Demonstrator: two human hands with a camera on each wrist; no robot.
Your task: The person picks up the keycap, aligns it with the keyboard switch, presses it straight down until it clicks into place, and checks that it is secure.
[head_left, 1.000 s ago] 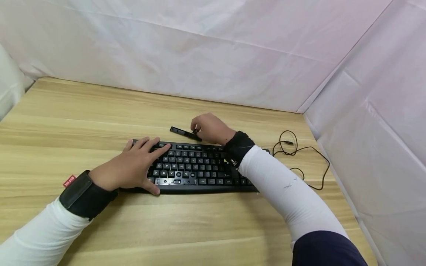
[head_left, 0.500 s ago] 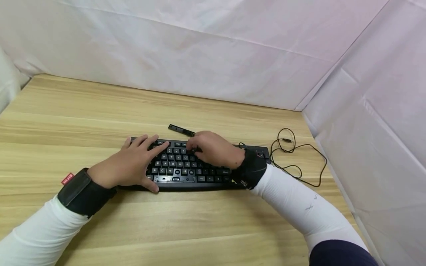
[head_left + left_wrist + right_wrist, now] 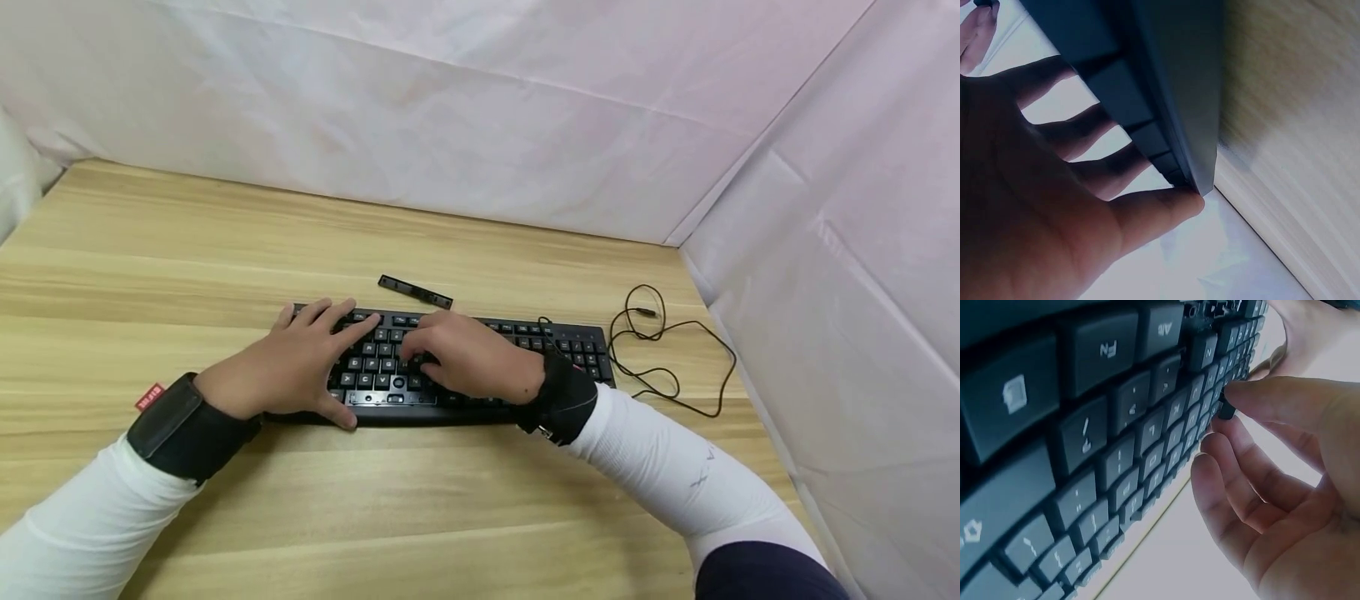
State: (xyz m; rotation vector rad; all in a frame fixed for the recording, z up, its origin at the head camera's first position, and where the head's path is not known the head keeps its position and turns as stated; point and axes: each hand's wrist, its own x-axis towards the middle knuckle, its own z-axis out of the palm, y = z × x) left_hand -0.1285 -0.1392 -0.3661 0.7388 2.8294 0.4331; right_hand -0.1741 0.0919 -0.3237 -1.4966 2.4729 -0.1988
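A black keyboard (image 3: 525, 328) lies on the wooden table. My left hand (image 3: 303, 362) spreads over its left end, fingers straight towards the back edge and thumb at the front edge; the left wrist view shows the thumb (image 3: 1160, 212) touching that edge. Over the middle keys is my right hand (image 3: 472, 354), whose thumb and forefinger pinch a small black keycap (image 3: 1227, 410), the other fingers loosely bent. Bare sockets show in the front-row slot (image 3: 375, 399) and at a few key positions. Behind the keyboard rests a long black bar (image 3: 415, 292), apparently the space bar.
A thin black cable (image 3: 701, 325) lies in loops right of the keyboard, and a bit of it crosses the keys. White cloth walls (image 3: 420, 108) stand behind the table (image 3: 405, 517) and to its right.
My right hand has come from the right end of the black bar towards me and slightly left, over the middle keys. The left hand holds its place; the bar lies fully uncovered.
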